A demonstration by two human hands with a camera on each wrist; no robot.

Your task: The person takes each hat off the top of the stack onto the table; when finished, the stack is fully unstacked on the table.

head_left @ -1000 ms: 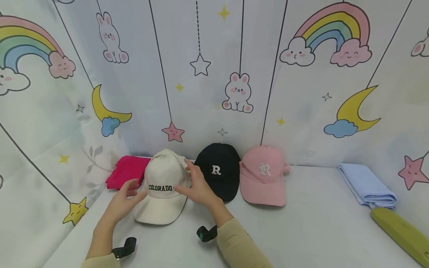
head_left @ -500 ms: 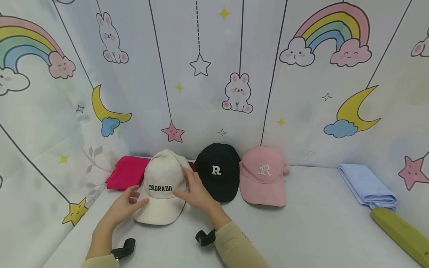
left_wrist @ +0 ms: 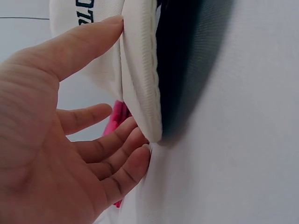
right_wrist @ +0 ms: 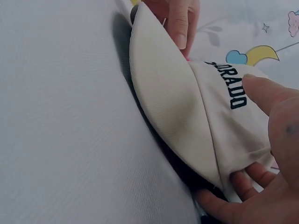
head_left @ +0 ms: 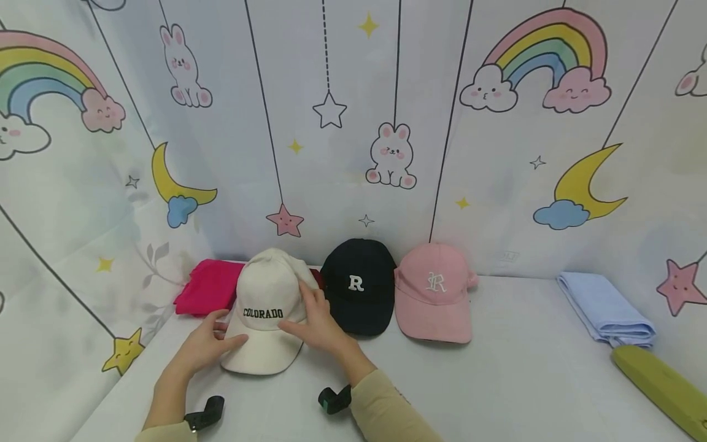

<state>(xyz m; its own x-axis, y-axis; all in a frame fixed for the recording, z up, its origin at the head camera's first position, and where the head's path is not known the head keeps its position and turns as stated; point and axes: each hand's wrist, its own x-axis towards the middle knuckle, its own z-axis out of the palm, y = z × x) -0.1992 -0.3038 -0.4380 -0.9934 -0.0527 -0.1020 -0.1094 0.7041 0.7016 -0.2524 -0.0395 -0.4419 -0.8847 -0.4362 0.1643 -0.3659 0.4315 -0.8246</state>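
Observation:
A white baseball cap (head_left: 270, 294) lettered COLORADO sits on the white table, brim toward me. My left hand (head_left: 204, 344) holds its left side; in the left wrist view the thumb lies over the brim (left_wrist: 140, 70) and the curled fingers (left_wrist: 126, 168) meet its edge. Across from it, my right hand (head_left: 317, 319) grips the cap's right side. Its thumb (right_wrist: 264, 91) lies by the lettering in the right wrist view, with fingers tucked at the lower edge. A black cap (head_left: 359, 307) marked R stands beside the right hand.
A pink cap (head_left: 433, 313) stands right of the black one. Folded red cloth (head_left: 207, 285) lies behind the left hand. Farther right are a folded light-blue cloth (head_left: 607, 310) and a long yellow-green object (head_left: 657, 387). A patterned curtain (head_left: 342, 172) hangs behind.
My right hand has moved left and down onto the white cap's side. My left hand has lowered slightly and moved in against the brim. The cap has barely moved.

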